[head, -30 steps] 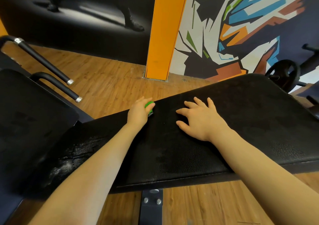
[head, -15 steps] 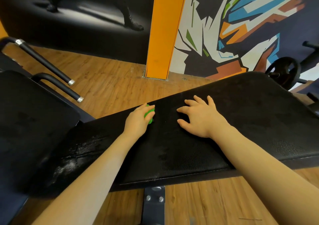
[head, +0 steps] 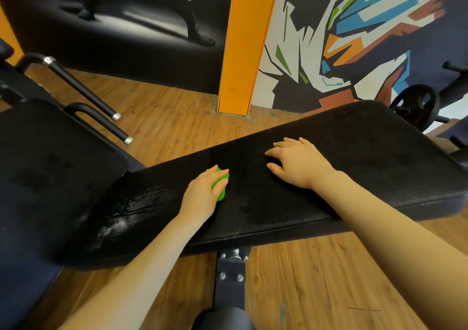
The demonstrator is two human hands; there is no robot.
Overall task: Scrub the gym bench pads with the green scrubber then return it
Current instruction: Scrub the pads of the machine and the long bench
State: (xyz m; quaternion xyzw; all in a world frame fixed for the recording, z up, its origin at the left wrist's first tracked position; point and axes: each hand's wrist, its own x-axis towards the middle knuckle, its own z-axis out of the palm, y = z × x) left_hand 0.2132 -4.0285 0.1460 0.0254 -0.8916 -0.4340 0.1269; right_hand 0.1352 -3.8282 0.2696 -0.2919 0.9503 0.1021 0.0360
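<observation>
A long black bench pad (head: pixel 367 157) runs across the middle, with wet streaks and foam toward its left end (head: pixel 121 218). My left hand (head: pixel 202 195) presses a green scrubber (head: pixel 220 188) onto the pad's middle; only part of the scrubber shows past my fingers. Further right, my right hand (head: pixel 298 165) lies flat on the pad with fingers spread, holding nothing. A second black pad (head: pixel 50 157) sits at the left, angled against the long one.
The bench's metal support post (head: pixel 230 279) stands on the wooden floor below the pad. Two black handle bars (head: pixel 83 89) jut out at the upper left. An orange pillar (head: pixel 248 43) and a painted wall stand behind; a weight plate (head: pixel 415 104) is at the far right.
My left hand has drawn the green scrubber from the pad's far edge toward the pad's middle, nearer to me. The right hand has stayed in place.
</observation>
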